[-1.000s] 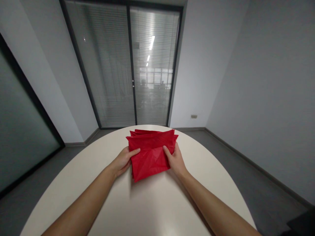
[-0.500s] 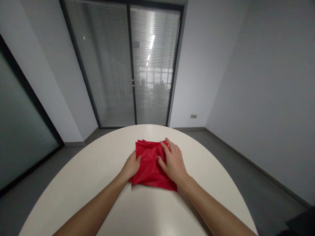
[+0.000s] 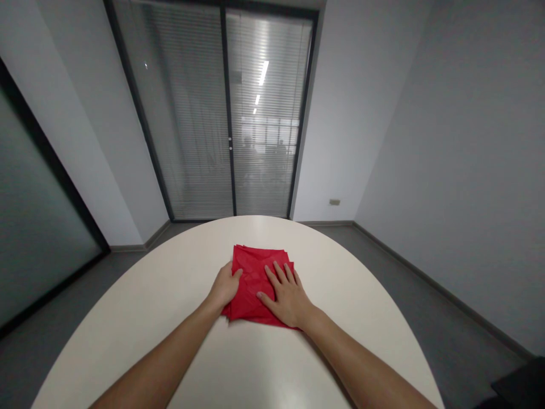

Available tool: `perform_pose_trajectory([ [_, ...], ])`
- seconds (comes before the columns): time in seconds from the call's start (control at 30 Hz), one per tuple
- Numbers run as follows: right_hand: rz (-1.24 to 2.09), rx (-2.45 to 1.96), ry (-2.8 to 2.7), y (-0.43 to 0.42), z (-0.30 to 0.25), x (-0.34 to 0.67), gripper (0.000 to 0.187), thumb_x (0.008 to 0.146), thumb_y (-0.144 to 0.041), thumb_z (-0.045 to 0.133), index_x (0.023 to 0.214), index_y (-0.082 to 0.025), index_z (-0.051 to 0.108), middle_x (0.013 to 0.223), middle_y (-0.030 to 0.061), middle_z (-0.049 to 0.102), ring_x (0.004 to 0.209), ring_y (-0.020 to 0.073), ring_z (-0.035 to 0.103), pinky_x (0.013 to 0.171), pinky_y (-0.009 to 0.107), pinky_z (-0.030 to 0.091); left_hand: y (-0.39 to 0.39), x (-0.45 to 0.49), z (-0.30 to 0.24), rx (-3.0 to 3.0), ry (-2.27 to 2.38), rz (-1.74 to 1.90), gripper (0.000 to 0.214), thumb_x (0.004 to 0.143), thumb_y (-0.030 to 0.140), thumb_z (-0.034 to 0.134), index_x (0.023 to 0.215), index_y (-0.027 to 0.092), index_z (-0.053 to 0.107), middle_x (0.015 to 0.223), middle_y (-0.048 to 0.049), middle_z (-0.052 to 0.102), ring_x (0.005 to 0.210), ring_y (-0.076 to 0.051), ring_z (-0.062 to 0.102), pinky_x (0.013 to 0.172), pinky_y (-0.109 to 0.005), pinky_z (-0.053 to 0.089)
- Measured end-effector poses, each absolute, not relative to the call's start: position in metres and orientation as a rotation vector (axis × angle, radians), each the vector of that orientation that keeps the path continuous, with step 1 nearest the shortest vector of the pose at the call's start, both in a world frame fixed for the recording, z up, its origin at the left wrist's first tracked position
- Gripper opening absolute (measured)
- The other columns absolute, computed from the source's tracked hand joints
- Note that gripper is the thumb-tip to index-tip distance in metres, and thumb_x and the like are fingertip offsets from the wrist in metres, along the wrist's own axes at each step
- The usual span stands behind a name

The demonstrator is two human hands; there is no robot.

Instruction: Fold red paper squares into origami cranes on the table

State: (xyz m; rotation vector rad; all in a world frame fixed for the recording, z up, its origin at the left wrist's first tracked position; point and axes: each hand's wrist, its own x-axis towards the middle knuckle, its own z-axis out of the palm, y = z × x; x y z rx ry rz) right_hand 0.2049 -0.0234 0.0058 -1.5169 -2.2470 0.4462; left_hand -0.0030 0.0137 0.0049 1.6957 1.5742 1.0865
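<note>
A folded red cloth [image 3: 255,261], thin and creased, lies in several layers on the round white table [image 3: 170,284]. My left hand [image 3: 224,287] grips its left edge, the thumb on top and the other fingers hidden under or behind the layers. Spread flat over the right part of the cloth is my right hand [image 3: 289,298], its fingers apart and pressing on the upper layer.
Beyond the table stands a dark-framed glass door [image 3: 227,113] with blinds. Plain walls rise on both sides, with a small socket plate [image 3: 334,202] low on the far wall. A dark object [image 3: 519,383] shows at the lower right corner.
My right hand has come down and toward me, from the cloth's upper right edge to lying flat on it. The right edge now lies folded further in. My left hand has barely moved.
</note>
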Motion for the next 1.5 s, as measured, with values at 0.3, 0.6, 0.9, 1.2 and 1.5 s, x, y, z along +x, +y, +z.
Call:
perform_pose_trajectory([
  [0.3, 0.59, -1.324, -2.344, -0.027, 0.013, 0.207, 0.07, 0.093, -0.063, 0.051, 0.153, -0.029, 0.041, 0.164, 0.0093, 0.026, 0.153, 0.0361, 0.016, 0.121, 0.06, 0.009, 0.034, -0.126, 0.033, 1.697, 2.128, 0.821, 0.029, 0.084, 0.027, 0.056, 0.109, 0.017, 0.066, 0.115, -0.0182, 0.073, 0.115, -0.036, 0.065, 0.099, -0.043, 0.047],
  [0.6, 0.529, -1.34, -2.411, -0.026, 0.018, 0.204, 0.067, 0.094, -0.061, 0.049, 0.151, -0.026, 0.045, 0.162, 0.0116, 0.031, 0.152, 0.0365, 0.02, 0.121, 0.06, 0.012, 0.032, -0.158, 0.041, 1.971, 2.617, 0.621, 0.062, 0.092, 0.035, 0.049, 0.145, 0.004, 0.041, 0.147, -0.0289, 0.046, 0.131, -0.044, 0.05, 0.104, -0.051, 0.043],
  [0.9, 0.504, -1.349, -2.442, -0.022, 0.016, 0.204, 0.068, 0.095, -0.06, 0.047, 0.152, -0.024, 0.043, 0.162, 0.0121, 0.03, 0.151, 0.0372, 0.021, 0.121, 0.06, 0.014, 0.035, -0.119, 0.03, 2.267, 2.146, 0.362, 0.056, 0.092, 0.036, 0.049, 0.143, 0.014, 0.05, 0.15, -0.0172, 0.049, 0.134, -0.034, 0.05, 0.108, -0.043, 0.041],
  [1.2, 0.444, -1.393, -2.512, -0.023, 0.019, 0.203, 0.069, 0.096, -0.063, 0.042, 0.153, -0.023, 0.04, 0.163, 0.0111, 0.028, 0.152, 0.0357, 0.02, 0.122, 0.058, 0.015, 0.029, -0.12, 0.037, 2.282, 2.22, 0.15, 0.041, 0.088, 0.023, 0.046, 0.125, 0.02, 0.063, 0.127, -0.0124, 0.069, 0.111, -0.032, 0.067, 0.084, -0.039, 0.054],
  [1.5, 0.438, -1.397, -2.517, -0.023, 0.021, 0.202, 0.07, 0.097, -0.063, 0.04, 0.154, -0.023, 0.039, 0.164, 0.0106, 0.028, 0.152, 0.0352, 0.02, 0.122, 0.056, 0.015, 0.025, -0.113, 0.069, 2.251, 2.357, 0.168, 0.027, 0.087, 0.022, 0.042, 0.101, 0.02, 0.065, 0.105, -0.0135, 0.073, 0.095, -0.033, 0.07, 0.072, -0.038, 0.051],
])
